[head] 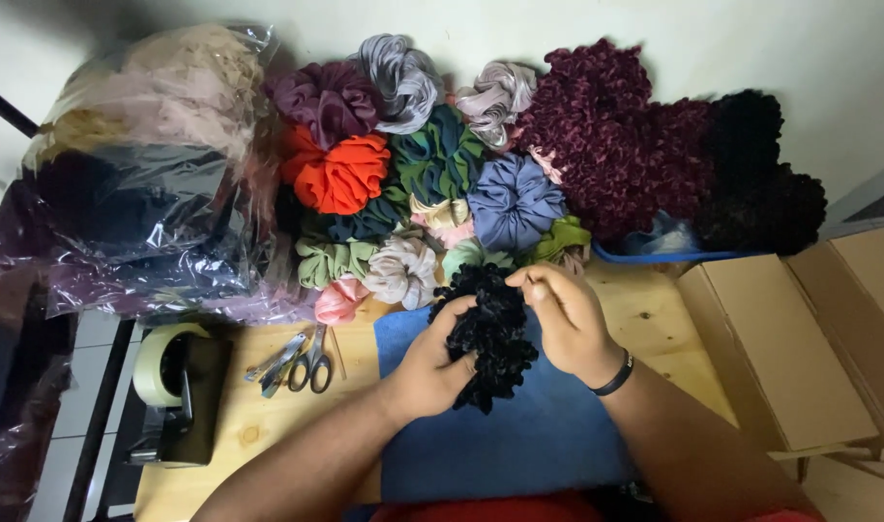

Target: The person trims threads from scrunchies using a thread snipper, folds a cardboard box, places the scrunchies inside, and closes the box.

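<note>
Wooden table [655, 319], scrunchie pile [432, 184] behind. Left hand [432, 367] grips black scrunchie [488, 333]; right hand [568, 314] fingers pinch its edge. Still in hand, not yet on pile.

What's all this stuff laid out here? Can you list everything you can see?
Black scrunchie: one, black, held in both hands over the blue mat.
Scrunchie pile: many; orange, purple, grey, green, blue, pink, cream; against the wall.
Fuzzy scrunchies: heap, maroon, right of the pile; black ones further right.
Plastic bags: several, clear, filled with beige and dark fabric, at left.
Blue mat: one, on the wooden table.
Scissors: one pair, dark handles, left of the mat.
Tape dispenser: one, dark, pale roll, table's left edge.
Boxes: a few, brown cardboard, at right.
Left hand: grips the scrunchie from below.
Right hand: fingers pinch its top; black wristband.
</note>
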